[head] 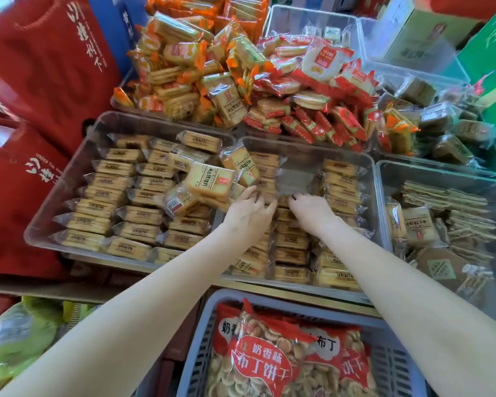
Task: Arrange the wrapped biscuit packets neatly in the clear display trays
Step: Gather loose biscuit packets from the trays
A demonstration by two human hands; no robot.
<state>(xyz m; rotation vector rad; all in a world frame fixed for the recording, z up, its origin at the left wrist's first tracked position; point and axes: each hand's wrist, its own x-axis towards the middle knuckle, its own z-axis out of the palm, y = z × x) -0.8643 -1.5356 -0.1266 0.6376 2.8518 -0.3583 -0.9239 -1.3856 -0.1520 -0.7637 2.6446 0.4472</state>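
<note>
Red gift bags (49,67) left; blue basket (204,333) holding cookie bags (269,365).

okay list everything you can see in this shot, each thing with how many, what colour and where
clear display trays: several, transparent, across the middle
yellow biscuit packets: many, rowed in left and middle trays
loose packets: a few, yellow, heaped between those trays
orange-wrapped packets: pile, top centre
red-wrapped packets: pile, right of the orange pile
brown packets: many, far right tray
blue basket: one, bottom centre
red biscuit bags: several, in basket
red gift bags: at least two, left
left hand: on middle-tray packets
right hand: on middle-tray packets
</note>
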